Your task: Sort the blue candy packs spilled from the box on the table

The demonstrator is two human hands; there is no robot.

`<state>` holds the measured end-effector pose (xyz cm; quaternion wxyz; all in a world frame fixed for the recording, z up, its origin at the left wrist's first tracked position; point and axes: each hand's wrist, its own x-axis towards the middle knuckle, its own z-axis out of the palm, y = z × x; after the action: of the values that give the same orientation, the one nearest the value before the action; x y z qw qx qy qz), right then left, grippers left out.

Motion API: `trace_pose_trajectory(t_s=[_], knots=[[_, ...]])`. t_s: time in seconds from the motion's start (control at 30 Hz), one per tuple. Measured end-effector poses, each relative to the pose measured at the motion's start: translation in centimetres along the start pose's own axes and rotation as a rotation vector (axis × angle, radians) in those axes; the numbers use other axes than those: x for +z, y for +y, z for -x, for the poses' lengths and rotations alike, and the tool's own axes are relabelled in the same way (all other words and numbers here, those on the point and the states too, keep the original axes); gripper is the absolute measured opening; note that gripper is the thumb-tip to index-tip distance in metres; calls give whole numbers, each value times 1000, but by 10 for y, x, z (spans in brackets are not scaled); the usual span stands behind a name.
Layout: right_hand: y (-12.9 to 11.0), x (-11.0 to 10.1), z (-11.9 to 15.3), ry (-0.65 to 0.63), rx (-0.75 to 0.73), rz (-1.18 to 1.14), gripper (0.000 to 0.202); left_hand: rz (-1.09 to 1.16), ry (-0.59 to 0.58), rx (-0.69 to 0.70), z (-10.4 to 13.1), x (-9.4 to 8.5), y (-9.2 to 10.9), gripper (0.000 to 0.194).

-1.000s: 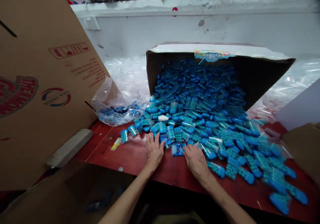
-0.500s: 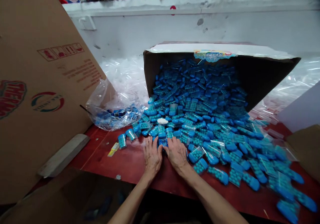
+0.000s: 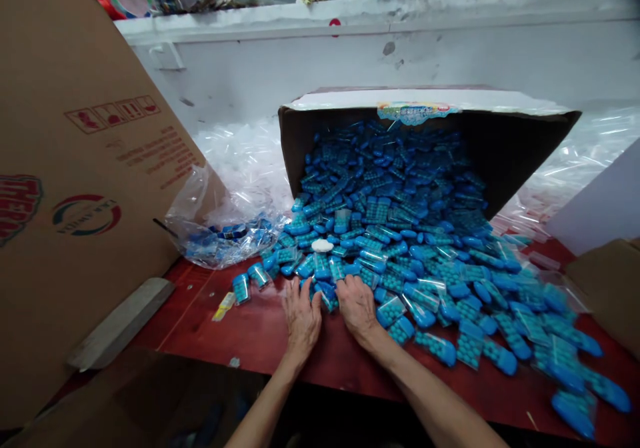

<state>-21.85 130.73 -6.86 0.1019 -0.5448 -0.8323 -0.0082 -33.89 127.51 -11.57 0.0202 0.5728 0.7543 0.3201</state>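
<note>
A tall printed carton (image 3: 55, 148) looms beside a red table (image 3: 245, 331), where a box (image 3: 510, 155) on its side spills blue-capped packs (image 3: 395, 221).
At the spill's near edge, a person's left hand (image 3: 303, 318) rests with fingers slightly spread, the right hand (image 3: 356, 307) with fingers bent; between them lies a small blue packet (image 3: 327, 294), though whether the right pinches it, I cannot tell.

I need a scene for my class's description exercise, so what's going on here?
A person's left hand and right hand are at the near edge of a pile of clear packs with blue ends, with a blue packet between them; whether either grips it is unclear. The pile runs out of an open carton onto a red table. A clear plastic bag lies to the left.
</note>
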Motion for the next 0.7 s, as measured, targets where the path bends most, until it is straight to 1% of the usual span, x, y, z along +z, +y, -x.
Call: trace_pose_trajectory(t_s=[0.13, 0.23, 0.37, 0.47, 0.57, 0.63, 0.7], knots=[[3, -2, 1, 7, -26, 3, 16, -23, 10, -5, 1, -3, 2, 38], [0, -6, 4, 5, -89, 0, 13, 7, 51, -18, 1, -2, -2, 39], [-6, -5, 4, -49, -112, 47, 14, 41, 54, 25, 0, 2, -8, 36], [-7, -4, 0, -62, -113, 56, 17, 44, 119, 17, 0, -1, -8, 37], [-4, -8, 1, -61, -106, 46, 17, -20, 174, -2, 3, -10, -2, 36], [-2, -11, 4, -63, -112, 41, 18, -100, 149, -7, 7, -16, 4, 34], [-2, -12, 6, -59, -140, 41, 18, -175, 93, -6, 11, -20, 10, 34]])
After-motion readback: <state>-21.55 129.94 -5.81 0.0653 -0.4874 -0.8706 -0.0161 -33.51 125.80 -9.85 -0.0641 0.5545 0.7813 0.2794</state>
